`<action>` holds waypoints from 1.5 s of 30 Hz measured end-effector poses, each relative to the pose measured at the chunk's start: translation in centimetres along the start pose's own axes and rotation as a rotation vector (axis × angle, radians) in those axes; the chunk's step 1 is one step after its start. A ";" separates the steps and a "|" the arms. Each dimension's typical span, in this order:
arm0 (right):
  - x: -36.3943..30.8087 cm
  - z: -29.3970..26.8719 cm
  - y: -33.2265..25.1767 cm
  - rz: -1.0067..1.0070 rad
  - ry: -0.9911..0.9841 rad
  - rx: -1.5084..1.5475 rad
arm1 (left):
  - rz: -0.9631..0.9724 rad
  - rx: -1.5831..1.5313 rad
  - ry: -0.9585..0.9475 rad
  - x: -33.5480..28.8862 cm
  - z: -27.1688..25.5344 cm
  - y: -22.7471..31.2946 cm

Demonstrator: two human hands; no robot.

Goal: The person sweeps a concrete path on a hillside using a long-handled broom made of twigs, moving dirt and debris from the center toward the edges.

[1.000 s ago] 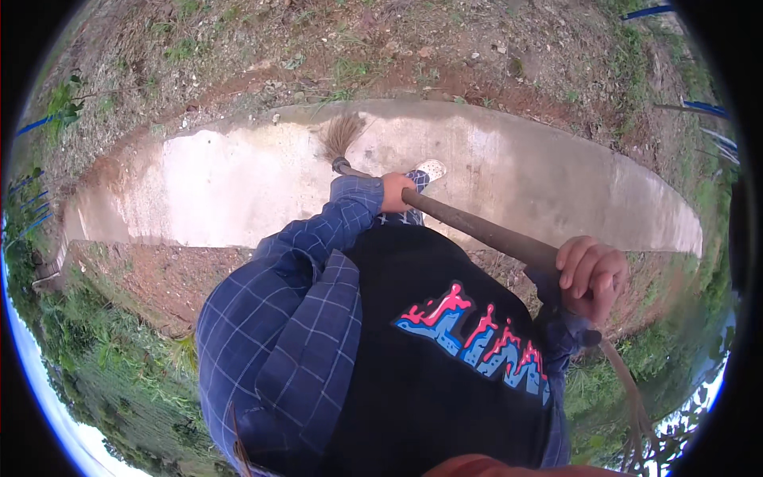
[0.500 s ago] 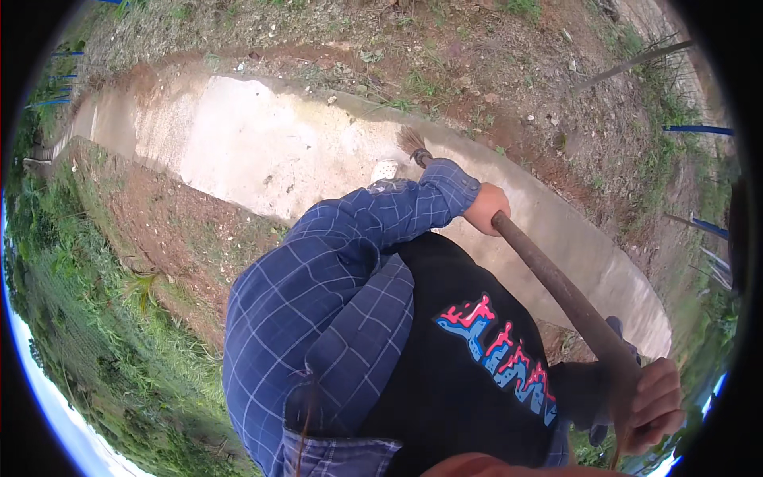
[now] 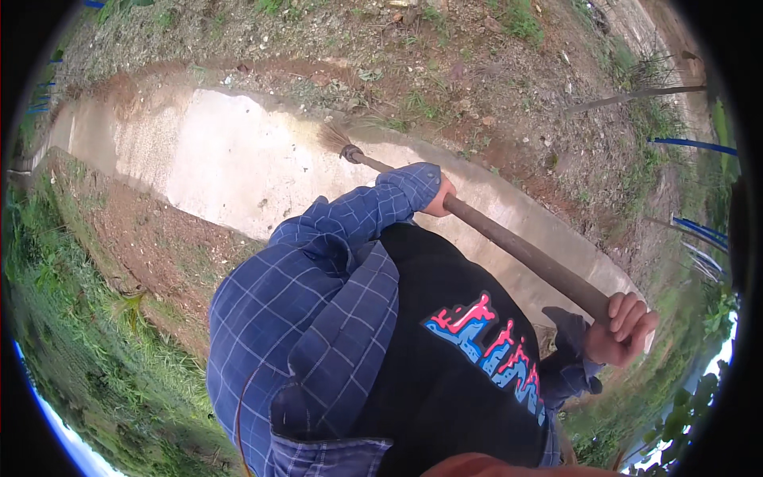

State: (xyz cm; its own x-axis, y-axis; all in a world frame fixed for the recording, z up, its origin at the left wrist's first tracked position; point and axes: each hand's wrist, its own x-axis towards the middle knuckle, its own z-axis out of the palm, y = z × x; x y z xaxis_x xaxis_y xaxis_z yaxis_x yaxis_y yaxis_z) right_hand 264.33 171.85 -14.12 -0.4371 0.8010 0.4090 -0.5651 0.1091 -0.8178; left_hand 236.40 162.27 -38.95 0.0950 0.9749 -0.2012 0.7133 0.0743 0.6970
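Note:
A broom with a long brown wooden handle slants across my front. My left hand is closed round the lower part of the handle, its back and wrist half covered by a blue checked sleeve. My right hand wraps the handle's upper end at the right, fingers curled over it. Thin brown bristles, bound to the stick by a dark band, fan out at the path's far edge. They seem to touch the ground there.
A pale concrete path runs from far left to lower right. Stony soil borders it on the far side, with brown earth and green plants at the left. Blue poles stand at the right.
The broom's bristles have swung left toward the path's far edge. Both hands have shifted left, and the right one has also risen in view. A white shoe seen earlier is now hidden.

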 end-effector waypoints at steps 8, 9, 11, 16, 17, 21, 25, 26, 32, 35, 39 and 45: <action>5.1 10.2 0.2 -0.248 -0.451 -0.170 | 0.266 -0.077 0.037 3.4 -7.4 -4.0; 5.8 11.5 4.5 -0.107 -0.601 -0.228 | 0.110 -0.055 0.020 1.8 -7.7 -5.1; 6.9 11.7 6.8 0.000 -0.614 -0.129 | -0.050 -0.027 -0.032 1.8 -8.9 -4.6; 7.9 8.0 5.7 0.078 -0.275 -0.040 | -0.088 -0.092 0.121 1.1 -5.3 -5.6; 8.0 8.1 3.4 0.088 -0.298 0.034 | -0.061 -0.080 0.167 0.7 -6.4 -3.8; 10.2 10.9 -3.6 -0.022 0.056 0.042 | 0.235 -0.189 0.301 0.3 -8.6 -0.6; 9.7 14.4 -0.4 -0.225 -0.202 0.039 | 0.234 -0.192 0.123 0.6 -13.1 -3.6; 9.1 15.3 2.1 -0.288 -0.315 0.043 | 0.160 -0.148 0.127 0.7 -13.3 -5.6; 9.7 15.7 9.2 0.087 -0.540 -0.023 | -0.243 0.007 0.013 -4.7 -11.7 -7.5; 11.5 13.6 6.9 0.053 -0.287 0.134 | -0.143 -0.177 0.195 -4.8 -7.5 -8.1; 13.6 12.2 1.3 0.020 -0.392 0.214 | -0.054 -0.080 0.262 -6.9 -11.8 -4.8; 13.6 22.4 11.2 -0.107 -1.041 0.278 | -0.124 0.029 0.557 -5.1 -17.3 -14.4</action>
State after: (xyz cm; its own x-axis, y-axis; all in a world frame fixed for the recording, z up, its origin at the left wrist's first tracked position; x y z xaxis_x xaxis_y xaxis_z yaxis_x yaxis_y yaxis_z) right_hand 236.38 170.76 -8.64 -0.6819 -0.1120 0.7228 -0.7170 -0.0933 -0.6908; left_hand 213.67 159.82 -36.02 -0.3651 0.9234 0.1184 0.7153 0.1968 0.6706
